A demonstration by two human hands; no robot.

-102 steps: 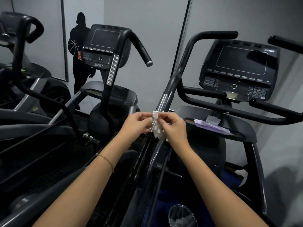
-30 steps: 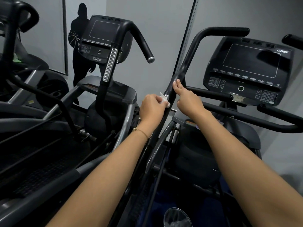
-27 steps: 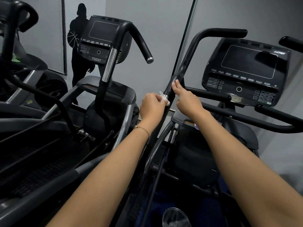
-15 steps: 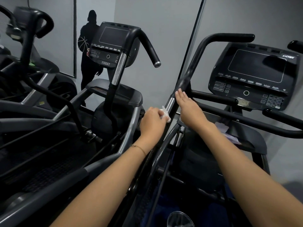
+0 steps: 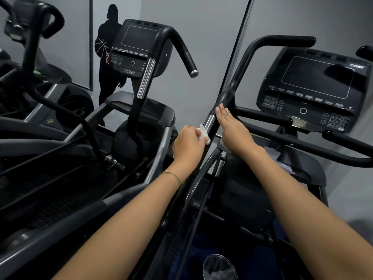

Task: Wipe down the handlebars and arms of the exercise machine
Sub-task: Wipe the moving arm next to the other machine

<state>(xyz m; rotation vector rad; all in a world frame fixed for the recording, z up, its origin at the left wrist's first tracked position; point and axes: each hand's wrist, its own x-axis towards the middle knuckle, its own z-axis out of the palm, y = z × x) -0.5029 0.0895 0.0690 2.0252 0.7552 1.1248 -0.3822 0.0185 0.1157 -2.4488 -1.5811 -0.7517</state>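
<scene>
White wipe (image 5: 203,134) is pinched in the curled fingers of the left hand (image 5: 187,145) and pressed against the left side of the handlebar arm (image 5: 232,91), at the lower end of its chrome section (image 5: 209,122). The right hand (image 5: 232,131) is laid flat against the opposite side of the same arm, fingers straight and together, with nothing held; its fingertips reach the joint where chrome gives way to black grip. The arm is seen rising diagonally from bottom centre to a bent black handle at upper right. A thin bracelet (image 5: 171,174) is worn on the left wrist. Just right of the arm, the machine's dark console (image 5: 314,87) is mounted above fixed black bars, and pale papers (image 5: 272,154) are lying on the tray below it. To the left, a second machine is placed, its console marked 750AT (image 5: 137,47). A black silhouette (image 5: 109,57) of a figure with a basketball is shown on the grey wall behind. A clear cup (image 5: 219,267) is seen at the bottom edge
</scene>
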